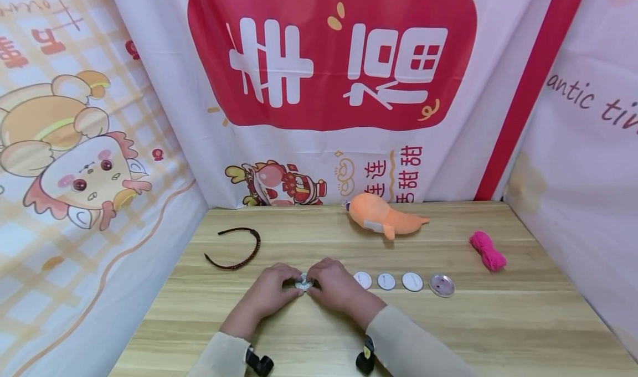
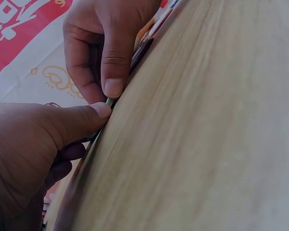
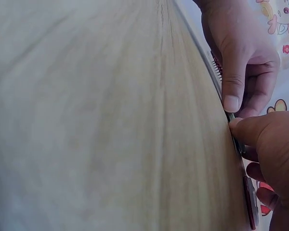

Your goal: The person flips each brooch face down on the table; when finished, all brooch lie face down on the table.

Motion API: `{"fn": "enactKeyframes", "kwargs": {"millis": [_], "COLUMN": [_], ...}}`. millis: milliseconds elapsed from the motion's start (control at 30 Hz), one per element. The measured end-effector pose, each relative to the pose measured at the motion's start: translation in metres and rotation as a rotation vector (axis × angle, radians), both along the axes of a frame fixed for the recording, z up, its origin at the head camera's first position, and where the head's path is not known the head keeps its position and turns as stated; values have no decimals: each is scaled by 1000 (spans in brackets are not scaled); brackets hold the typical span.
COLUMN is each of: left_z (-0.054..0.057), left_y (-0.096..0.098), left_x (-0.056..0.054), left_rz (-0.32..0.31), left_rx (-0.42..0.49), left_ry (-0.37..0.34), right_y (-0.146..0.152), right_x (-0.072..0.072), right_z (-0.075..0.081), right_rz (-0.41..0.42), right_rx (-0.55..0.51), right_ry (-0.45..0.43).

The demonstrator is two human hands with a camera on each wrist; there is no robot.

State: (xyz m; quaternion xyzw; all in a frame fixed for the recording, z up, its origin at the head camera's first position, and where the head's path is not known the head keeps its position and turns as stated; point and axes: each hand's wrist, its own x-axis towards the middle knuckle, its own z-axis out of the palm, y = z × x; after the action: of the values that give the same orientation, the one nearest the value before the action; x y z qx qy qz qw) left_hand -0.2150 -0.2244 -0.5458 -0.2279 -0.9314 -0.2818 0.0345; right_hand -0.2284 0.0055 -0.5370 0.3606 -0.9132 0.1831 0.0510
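In the head view a small round badge (image 1: 303, 282) with a green and white pattern lies low at the tabletop, between both hands. My left hand (image 1: 273, 289) pinches its left edge between thumb and fingers. From the other side my right hand (image 1: 333, 284) pinches the right edge. Both wrist views show the thumbs close together at the badge, which appears there only as a thin edge. To the right runs a row of round badges: a white one (image 1: 363, 280) partly beside my right wrist, a smaller white one (image 1: 386, 281), another white one (image 1: 412, 281) and a silvery one (image 1: 442, 285).
A dark brown headband (image 1: 257, 244) lies at the left of the wooden table (image 1: 309, 338). Toward the back rests an orange plush toy (image 1: 381, 213), and on the right a bundle of pink yarn (image 1: 487, 251). Printed curtains (image 1: 329, 133) hang behind and at both sides.
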Motion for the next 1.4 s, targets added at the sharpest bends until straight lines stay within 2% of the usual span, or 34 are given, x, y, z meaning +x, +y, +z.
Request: {"fn": "enactKeyframes", "kwargs": {"millis": [167,300,533,600,700,867,967,1100,1267,1400], "left_z": [2,2,-1,-1,0,-1,-2,-4,-3,-2], "left_y": [1,1,3,5,6,7,7,9,9,7], "left_x": [0,0,1,2,3,2,0,-2,-1,0], "left_rz": [-3,8,82,108,138,170,161,148,157,151], "left_rx": [4,0,-14,-10,2,45,75,90,112,95], "left_ry": [7,35,74,80,68,-14,-32,-15,-58,-71], "right_y": [2,3,3,3,3,3,2,2,2,2], "right_x": [1,1,2,1,1,1,1,1,1,1], "right_z": [1,2,2,2,1,0,0,-1,-2,-1], "right_rz": [-2,-37,-82,-92,-121,-129,-113,-116,-124,-126], "right_rx": [3,10,2,-16,-61,-114,-108,-103,-117,-126], "right_ry": [2,30,105,89,16,-87,-95,-97,-114,-133]}}
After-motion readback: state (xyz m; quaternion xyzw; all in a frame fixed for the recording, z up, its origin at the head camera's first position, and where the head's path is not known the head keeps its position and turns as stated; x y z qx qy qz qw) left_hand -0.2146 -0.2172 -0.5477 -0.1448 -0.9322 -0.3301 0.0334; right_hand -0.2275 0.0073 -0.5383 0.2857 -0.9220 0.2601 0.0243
